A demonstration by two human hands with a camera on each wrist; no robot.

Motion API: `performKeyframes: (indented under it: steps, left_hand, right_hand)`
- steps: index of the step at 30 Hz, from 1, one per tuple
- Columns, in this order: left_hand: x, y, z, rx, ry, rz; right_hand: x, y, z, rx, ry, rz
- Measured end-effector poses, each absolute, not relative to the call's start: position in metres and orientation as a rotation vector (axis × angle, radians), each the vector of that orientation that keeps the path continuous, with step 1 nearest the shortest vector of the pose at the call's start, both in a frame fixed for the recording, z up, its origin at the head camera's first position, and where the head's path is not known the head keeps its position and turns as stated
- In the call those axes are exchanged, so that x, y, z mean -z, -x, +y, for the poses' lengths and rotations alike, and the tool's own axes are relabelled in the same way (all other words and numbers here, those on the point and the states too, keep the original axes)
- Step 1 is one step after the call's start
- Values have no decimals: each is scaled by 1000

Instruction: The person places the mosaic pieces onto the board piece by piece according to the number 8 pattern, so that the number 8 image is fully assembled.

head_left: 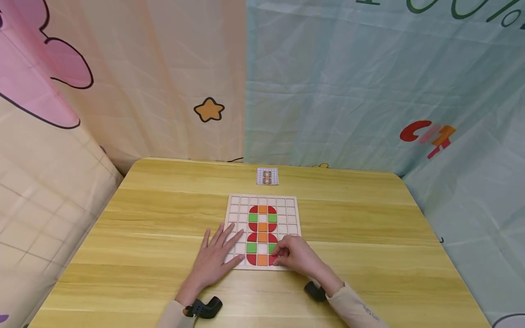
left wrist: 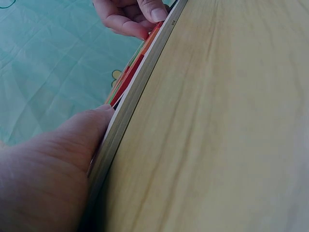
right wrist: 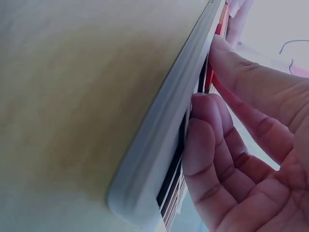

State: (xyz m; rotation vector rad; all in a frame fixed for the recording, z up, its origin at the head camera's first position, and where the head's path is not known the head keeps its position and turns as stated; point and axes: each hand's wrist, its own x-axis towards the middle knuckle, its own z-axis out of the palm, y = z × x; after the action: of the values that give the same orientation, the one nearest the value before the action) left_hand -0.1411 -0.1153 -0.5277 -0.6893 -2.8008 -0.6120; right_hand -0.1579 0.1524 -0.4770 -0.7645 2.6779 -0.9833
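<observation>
A white gridded board (head_left: 289, 219) lies flat on the table, carrying red quarter-round tiles, orange squares and green squares in two stacked ring shapes. My left hand (head_left: 210, 268) rests on the board's left side with fingers spread and straight, its thumb along the near edge. At the lower right corner of the pattern, my right hand (head_left: 301, 256) pinches a red quarter-round tile (head_left: 271, 261) between thumb and forefinger. The right wrist view shows the other fingers (right wrist: 199, 145) curled against the board's edge. That hand partly covers the tile and the board's near right corner.
A small card (head_left: 267, 176) printed with a similar ring pattern on a grid lies behind the board. The wooden table (head_left: 357, 218) extends on both sides. Printed cloth curtains (head_left: 328, 91) hang behind it and at its sides.
</observation>
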Motion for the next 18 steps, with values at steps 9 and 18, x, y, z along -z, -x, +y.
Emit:
performKeyframes:
  steps: [9, 18]
  left_hand:
    - [528, 140, -115, 613, 680, -2809]
    - [535, 139, -115, 589, 669, -2783]
  right_hand:
    - [481, 156, 154, 997, 757, 2659]
    - [482, 155, 161, 1082, 799, 2566]
